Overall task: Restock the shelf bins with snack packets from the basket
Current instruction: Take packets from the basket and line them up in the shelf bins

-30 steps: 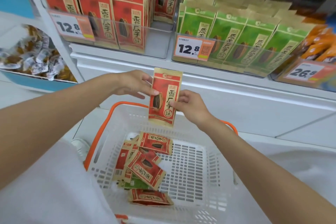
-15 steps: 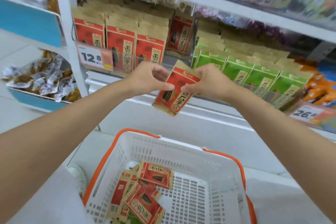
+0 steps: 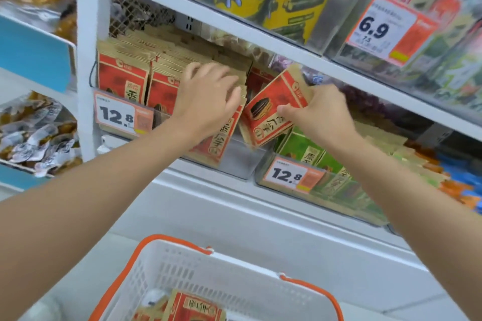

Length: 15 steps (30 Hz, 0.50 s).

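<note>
My right hand (image 3: 319, 114) pinches a red sunflower-seed packet (image 3: 271, 109), tilted, at the right end of the clear shelf bin (image 3: 234, 161) that holds rows of the same red packets (image 3: 122, 78). My left hand (image 3: 208, 101) lies over the tops of the standing red packets and presses them to the left, fingers spread. Below, the white basket with orange handles (image 3: 208, 263) shows a red packet (image 3: 198, 307) at the bottom edge of the view.
A bin of green packets (image 3: 313, 154) stands right of the red bin, each bin with a 12.8 price tag (image 3: 117, 114). The shelf above (image 3: 260, 34) carries yellow and grey packs. Wrapped sweets (image 3: 36, 135) fill a blue bin at left.
Both hands rose from above the basket to the shelf. My left hand let go of the packet and moved onto the standing red packets; my right hand carried the packet into the bin's right end.
</note>
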Tool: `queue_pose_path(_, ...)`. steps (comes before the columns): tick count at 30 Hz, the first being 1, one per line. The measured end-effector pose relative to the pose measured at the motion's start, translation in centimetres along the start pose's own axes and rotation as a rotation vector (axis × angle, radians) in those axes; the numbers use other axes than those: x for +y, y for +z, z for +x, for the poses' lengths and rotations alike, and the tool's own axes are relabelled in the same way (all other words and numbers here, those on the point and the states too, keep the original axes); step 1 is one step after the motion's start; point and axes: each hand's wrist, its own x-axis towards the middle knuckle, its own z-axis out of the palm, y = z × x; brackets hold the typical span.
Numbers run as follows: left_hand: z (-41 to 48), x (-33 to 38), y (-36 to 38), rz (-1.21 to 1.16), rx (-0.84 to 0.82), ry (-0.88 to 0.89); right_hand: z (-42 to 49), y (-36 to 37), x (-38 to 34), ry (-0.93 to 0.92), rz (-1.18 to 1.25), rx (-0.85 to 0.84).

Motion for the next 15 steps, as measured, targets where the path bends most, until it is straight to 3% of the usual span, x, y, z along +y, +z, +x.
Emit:
queue_pose_path(8,0.2,-1.3,2.0,0.07,0.203,0.103,5.7,5.3,-1.0,-0.098,-0.495,-0.041)
queue_pose_path(15,0.3,-1.8,3.5,0.022,0.395,0.162,13.6,6.2,0.4,-0.029,-0.385,-0.293)
